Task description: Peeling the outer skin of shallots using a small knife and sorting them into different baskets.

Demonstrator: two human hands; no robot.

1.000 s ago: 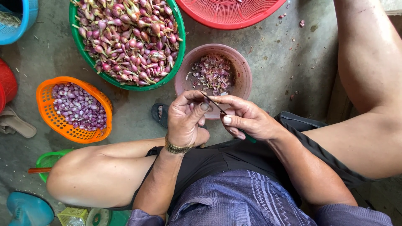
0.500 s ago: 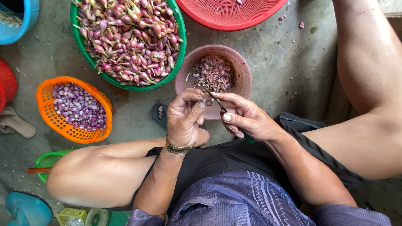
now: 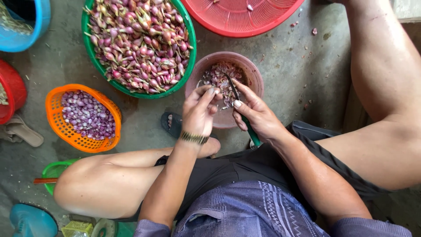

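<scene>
head view, and we see the left hand (image 3: 199, 109) pinching something small, too hidden to name, over the pink bowl (image 3: 254, 77) of peelings. the right hand (image 3: 258, 116) grips a green-handled knife (image 3: 245, 118), blade pointing into that bowl.

The left hand (image 3: 198, 112) curls over whatever its fingertips pinch, so that cannot be told. The red basket (image 3: 237, 15) and blue tub (image 3: 37, 22) run off the top edge, and the knife's (image 3: 239, 105) handle sits mostly hidden in the right hand (image 3: 258, 118).
</scene>
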